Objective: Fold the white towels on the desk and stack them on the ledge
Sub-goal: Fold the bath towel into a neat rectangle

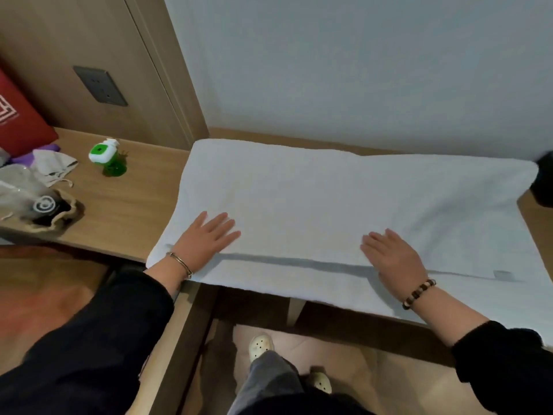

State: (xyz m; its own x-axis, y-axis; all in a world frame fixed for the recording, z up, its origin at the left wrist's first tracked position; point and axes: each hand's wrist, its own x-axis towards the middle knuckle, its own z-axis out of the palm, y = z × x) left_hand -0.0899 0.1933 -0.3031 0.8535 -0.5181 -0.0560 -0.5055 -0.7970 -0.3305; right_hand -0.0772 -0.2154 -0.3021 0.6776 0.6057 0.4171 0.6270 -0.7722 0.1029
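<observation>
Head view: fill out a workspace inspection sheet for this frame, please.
Surface: wooden desk, bare wood at left.
Job's things: one white towel spread flat, near edge overhanging the desk front; no folded stack seen.
Clutter: green bottle, pale cloth pouch, clear plastic bag, red bag, all left of the towel; dark object at right edge, unidentifiable.
Hands: left hand and right hand both flat on the towel, fingers straight.
Cables: nothing seen.
Surroundings: pale wall behind, wall socket on wood panel.

We're in a bedroom here, quite possibly a hotel room: a built-in wooden desk [128, 205] runs along a pale wall [359, 70], matching wood panelling [59, 34] carries a dark socket [100, 85], a white towel [329, 199] lies on top, and the person wears soft slippers [261, 346] indoors.
</observation>
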